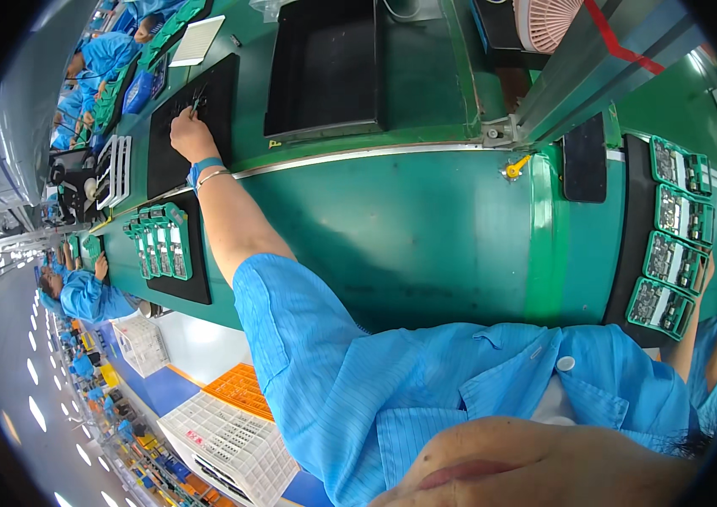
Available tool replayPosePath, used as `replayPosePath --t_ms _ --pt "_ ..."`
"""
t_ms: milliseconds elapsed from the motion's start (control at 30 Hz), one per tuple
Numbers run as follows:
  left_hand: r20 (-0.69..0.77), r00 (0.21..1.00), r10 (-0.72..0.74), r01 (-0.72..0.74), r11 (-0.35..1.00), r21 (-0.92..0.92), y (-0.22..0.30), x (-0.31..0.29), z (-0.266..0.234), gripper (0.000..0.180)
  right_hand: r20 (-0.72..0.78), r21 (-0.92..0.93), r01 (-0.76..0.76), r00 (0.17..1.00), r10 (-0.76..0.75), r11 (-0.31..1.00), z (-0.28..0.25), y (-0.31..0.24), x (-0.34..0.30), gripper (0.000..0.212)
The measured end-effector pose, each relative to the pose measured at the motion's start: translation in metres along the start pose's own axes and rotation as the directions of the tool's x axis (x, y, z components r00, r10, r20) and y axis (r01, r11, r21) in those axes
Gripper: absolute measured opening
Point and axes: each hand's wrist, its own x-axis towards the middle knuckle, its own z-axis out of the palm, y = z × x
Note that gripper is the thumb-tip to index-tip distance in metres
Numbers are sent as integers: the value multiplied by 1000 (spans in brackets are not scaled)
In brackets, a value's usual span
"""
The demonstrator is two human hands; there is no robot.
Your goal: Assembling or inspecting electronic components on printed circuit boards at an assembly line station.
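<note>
My left hand, with a blue band at the wrist, reaches out over a black mat at the far left. Its fingers are pinched together at a small dark and greenish item too small to name. On the right, my right hand is at the outer edge of a row of green trays carrying circuit boards. Those trays lie on a black strip mat. The fingers of the right hand are mostly hidden, so their grip does not show.
More green trays with boards lie on a mat at left. A black shallow tray sits at the back. A phone-like black slab, yellow knob, metal post and pink fan stand right. Co-workers sit left; another is at right.
</note>
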Motion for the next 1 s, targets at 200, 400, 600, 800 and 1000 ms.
replayPosePath --t_ms 200,400,600,800,1000 --pt "-24 991 -134 135 990 42 10 -6 -20 15 -3 82 -42 999 42 996 -14 6 -12 27" --pt "-18 964 -266 252 932 -260 13 -31 -61 12 16 45 16 1000 -17 999 -28 29 -5 26" --pt "431 786 -444 554 193 -810 39 -45 -116 22 -2 -429 192 977 -213 883 -67 89 26 34" --pt "757 645 107 763 -26 -646 132 -77 -259 15 -143 -657 11 980 -140 754 -28 -92 -11 28" --pt "766 392 509 821 181 -541 321 -149 -335 15 -95 40 605 795 -600 795 -7 -249 -31 24"
